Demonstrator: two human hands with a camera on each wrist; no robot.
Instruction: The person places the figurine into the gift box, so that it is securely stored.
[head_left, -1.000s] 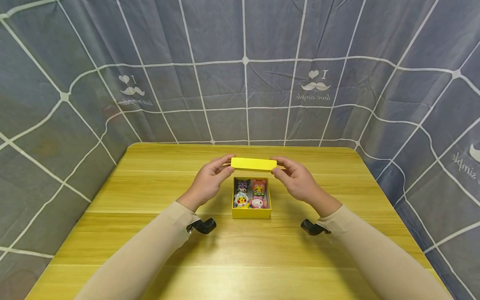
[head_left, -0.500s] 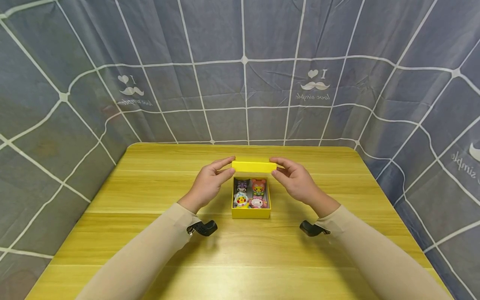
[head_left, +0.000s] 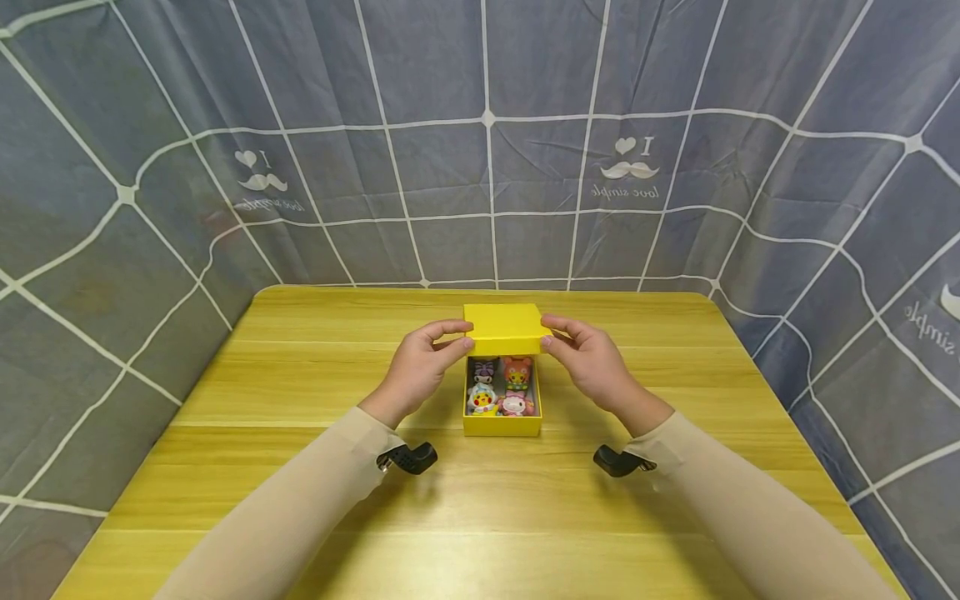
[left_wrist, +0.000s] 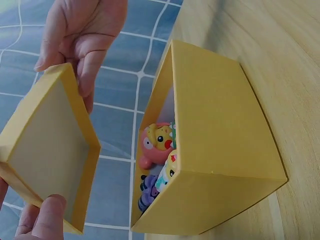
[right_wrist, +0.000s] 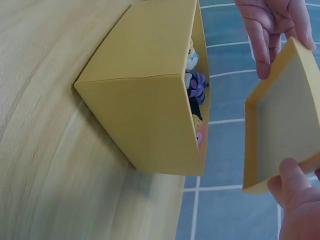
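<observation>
A yellow box lid (head_left: 502,322) is held level above the far side of a yellow box (head_left: 502,426). My left hand (head_left: 420,365) pinches the lid's left side between thumb and fingers, and my right hand (head_left: 591,363) pinches its right side. Inside the box, which stands on the table, several small toy figures show: a pink-red one (head_left: 517,375), a purple one (head_left: 484,373), a white and yellow one (head_left: 482,401) and a pink one (head_left: 516,405). Both wrist views show the lid's pale inside, with a gap between lid (left_wrist: 52,142) and box (left_wrist: 225,115).
The wooden table (head_left: 337,492) carries the box near its middle. A grey curtain (head_left: 450,167) with white grid lines hangs behind the table and along its sides. A black wrist camera (head_left: 408,457) sits at each cuff.
The lid has tipped from front-edge-on, so its top face now shows, and has come slightly lower toward the box. Both hands keep their hold. The box and figures have not moved.
</observation>
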